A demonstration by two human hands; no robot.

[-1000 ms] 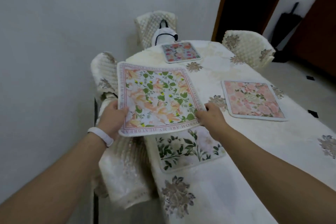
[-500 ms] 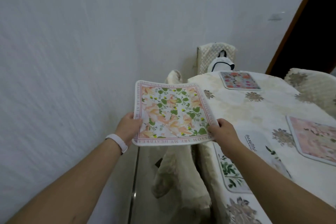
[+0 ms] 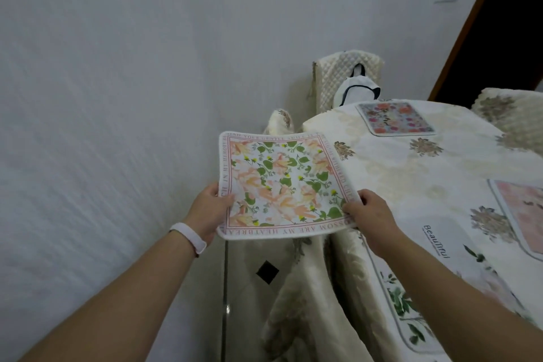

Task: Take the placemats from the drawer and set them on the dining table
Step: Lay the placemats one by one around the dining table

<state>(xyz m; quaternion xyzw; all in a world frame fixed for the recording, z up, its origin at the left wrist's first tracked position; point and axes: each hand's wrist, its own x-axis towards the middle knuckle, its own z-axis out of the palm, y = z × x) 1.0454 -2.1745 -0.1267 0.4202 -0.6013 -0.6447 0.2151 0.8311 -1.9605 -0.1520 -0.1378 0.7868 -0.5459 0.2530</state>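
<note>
Placemat (image 3: 279, 185) with the orange flowers and green leaves is up in the air, roughly flat. The left hand (image 3: 207, 209) pinches its near-left corner and the right hand (image 3: 370, 211) pinches the near-right one, so both are gripping it. Thing to notice: it hangs mostly off the left side of the dining table (image 3: 396, 161), over a covered chair (image 3: 296, 303) on that side, and only its right edge seems to reach the table's rim. So the table is to the right and ahead of the hands, and the right hand is nearer to it. The mat's basically square, no real long axis; its lettered edge runs hand to hand. Already on the table: a leafy mat (image 3: 426, 279) at the near-left edge, a pink mat (image 3: 523, 214) on the right side, a far mat (image 3: 395, 117) at the far end. My guess is the free spot is the left side, further along. Cream flowered cloth covers the table, with a plain white wall (image 3: 117, 97) to its left.
</note>
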